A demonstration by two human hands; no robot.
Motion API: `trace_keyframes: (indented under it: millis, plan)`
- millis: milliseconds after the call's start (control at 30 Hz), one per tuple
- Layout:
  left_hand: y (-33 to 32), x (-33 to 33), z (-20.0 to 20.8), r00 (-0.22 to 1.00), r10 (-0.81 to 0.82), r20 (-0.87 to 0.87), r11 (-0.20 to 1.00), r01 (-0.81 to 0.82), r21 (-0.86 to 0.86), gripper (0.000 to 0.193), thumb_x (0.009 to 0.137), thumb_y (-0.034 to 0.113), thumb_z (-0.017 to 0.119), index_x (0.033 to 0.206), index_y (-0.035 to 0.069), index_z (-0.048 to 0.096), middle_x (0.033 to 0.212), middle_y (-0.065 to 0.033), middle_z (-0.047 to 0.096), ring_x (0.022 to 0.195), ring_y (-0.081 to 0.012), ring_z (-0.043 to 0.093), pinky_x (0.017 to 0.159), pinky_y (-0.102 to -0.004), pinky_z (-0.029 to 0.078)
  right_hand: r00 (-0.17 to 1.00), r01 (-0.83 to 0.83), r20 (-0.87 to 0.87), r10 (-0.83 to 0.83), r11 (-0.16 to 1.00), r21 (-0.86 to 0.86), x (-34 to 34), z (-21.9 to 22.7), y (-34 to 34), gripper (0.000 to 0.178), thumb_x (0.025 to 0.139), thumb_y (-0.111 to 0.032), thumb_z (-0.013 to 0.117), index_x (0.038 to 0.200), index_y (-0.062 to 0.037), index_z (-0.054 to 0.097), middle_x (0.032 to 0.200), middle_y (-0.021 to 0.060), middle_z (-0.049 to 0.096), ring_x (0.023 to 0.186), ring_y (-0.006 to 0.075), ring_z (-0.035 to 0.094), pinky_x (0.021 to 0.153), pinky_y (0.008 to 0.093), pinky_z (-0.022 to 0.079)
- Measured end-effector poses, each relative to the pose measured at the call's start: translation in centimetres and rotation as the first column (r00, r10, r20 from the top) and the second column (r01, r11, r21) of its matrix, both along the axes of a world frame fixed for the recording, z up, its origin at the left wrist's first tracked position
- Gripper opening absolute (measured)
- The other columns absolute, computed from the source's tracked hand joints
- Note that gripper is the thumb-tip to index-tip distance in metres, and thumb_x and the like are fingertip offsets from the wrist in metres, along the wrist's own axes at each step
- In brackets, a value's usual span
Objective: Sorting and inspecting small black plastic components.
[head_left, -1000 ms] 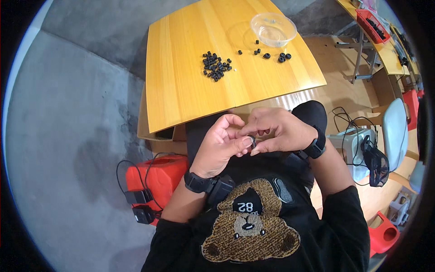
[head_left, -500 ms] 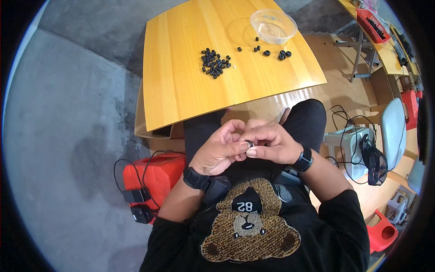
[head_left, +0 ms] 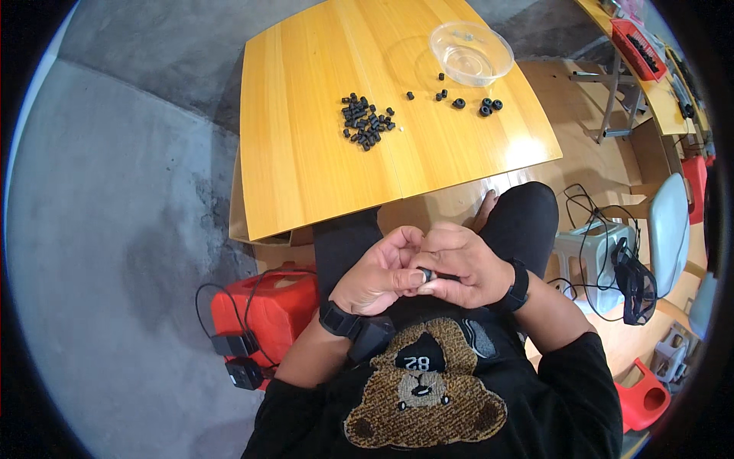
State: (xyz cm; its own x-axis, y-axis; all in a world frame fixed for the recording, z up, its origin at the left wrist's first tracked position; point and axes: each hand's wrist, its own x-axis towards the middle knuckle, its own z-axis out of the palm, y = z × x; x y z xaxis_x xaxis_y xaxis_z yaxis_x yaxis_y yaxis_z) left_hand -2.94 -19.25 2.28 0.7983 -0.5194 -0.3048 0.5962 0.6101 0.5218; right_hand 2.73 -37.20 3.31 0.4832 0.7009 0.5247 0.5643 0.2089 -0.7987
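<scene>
Above my lap, my left hand [head_left: 380,279] and my right hand [head_left: 468,269] meet with fingertips pinched together. Between them is a small black ring-shaped part [head_left: 426,274], gripped from both sides by thumbs and fingers; much of it is hidden. On the yellow table beyond lies a heap of small black cylindrical pieces [head_left: 367,122]. Right of the heap, a few single pieces [head_left: 410,96] are scattered. Thicker black round parts [head_left: 459,103] with a hole in them sit near a see-through plastic bowl [head_left: 475,76].
The wooden table [head_left: 306,168] has its near edge just past my knees. A red plastic stool [head_left: 267,306] with black cables and adapters stands at my left. On the right are a pale stool [head_left: 589,252], tangled cables, and a red basket [head_left: 637,50] on another table.
Both hands have shifted slightly down and to the right in view, still pinching the small part, which appears turned a little. The table also appears lower as the view tilts.
</scene>
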Motion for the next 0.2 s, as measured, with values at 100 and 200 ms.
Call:
trace_keyframes:
  millis: [100, 200]
  plan:
    - [-0.2, 0.6, 0.6, 1.000, -0.003, 0.030, 1.000, 0.004, -0.030, 0.044, 0.074, 0.002, 0.069, 0.107, 0.008, 0.041, 0.087, -0.0043, 0.058, 0.073, -0.0103, 0.057, 0.058, -0.0181, 0.042, 0.999, 0.014, -0.046, -0.012, 0.999, 0.050, 0.1, -0.7, 0.3, 0.034, 0.078, -0.028, 0.063, 0.099, -0.0020, 0.060, 0.080, 0.0100, 0.049, 0.074, 0.0273, 0.049, 0.065, 0.0355, 0.038]
    - [0.1, 1.0, -0.3, 0.999, -0.027, 0.045, 0.998, 0.030, -0.059, 0.047, 0.073, 0.006, 0.072, 0.107, 0.009, 0.041, 0.088, -0.0046, 0.058, 0.078, -0.0116, 0.059, 0.061, -0.0186, 0.044, 0.994, -0.012, -0.108, 0.019, 0.998, 0.062, 0.4, -1.6, 0.4, 0.040, 0.072, -0.034, 0.069, 0.099, -0.0053, 0.061, 0.086, 0.0096, 0.052, 0.076, 0.0259, 0.050, 0.069, 0.0354, 0.039]
